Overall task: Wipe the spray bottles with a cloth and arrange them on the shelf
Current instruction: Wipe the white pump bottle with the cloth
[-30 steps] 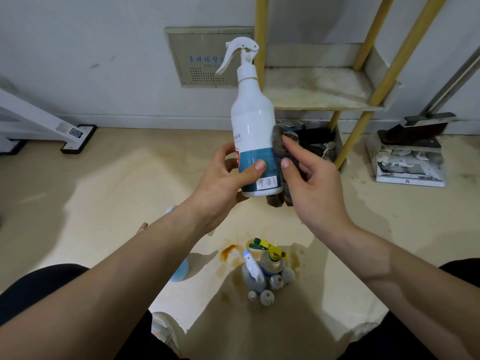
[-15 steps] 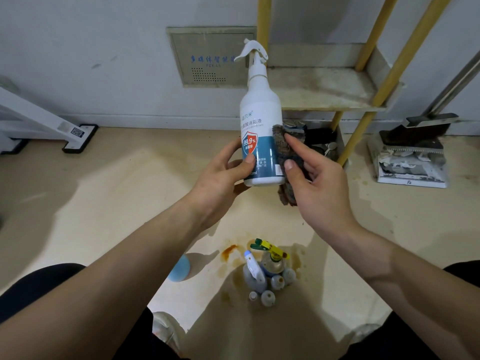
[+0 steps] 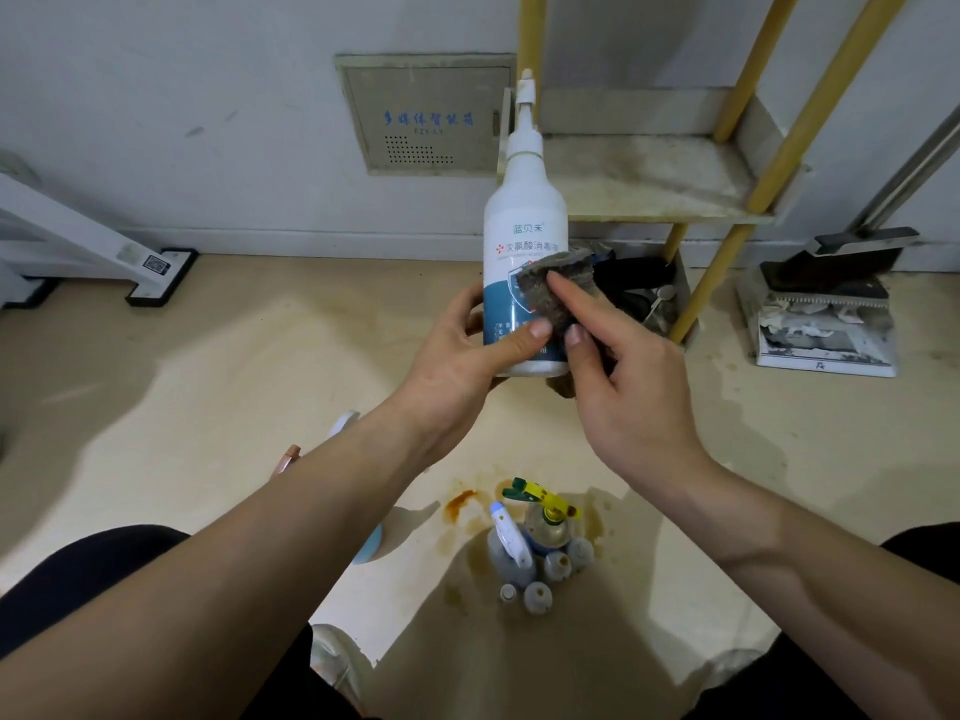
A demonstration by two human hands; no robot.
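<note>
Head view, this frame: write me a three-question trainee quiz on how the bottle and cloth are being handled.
1. True or false: the white spray bottle stands on the shelf.
2. Fill in: the left hand grips the bottle near its ____.
3. Where is the grey cloth? A on the shelf; B pressed to the bottle by the right hand; C in the left hand.
Key: 1 false; 2 base; 3 B.

One white spray bottle (image 3: 524,210) and one grey cloth (image 3: 566,265) are in the middle. On the near floor (image 3: 208,407) stand two trigger sprayers (image 3: 545,527), four small bottles (image 3: 537,597) and, left, one light-blue bottle (image 3: 370,545). One shelf (image 3: 649,174) stands far right.
</note>
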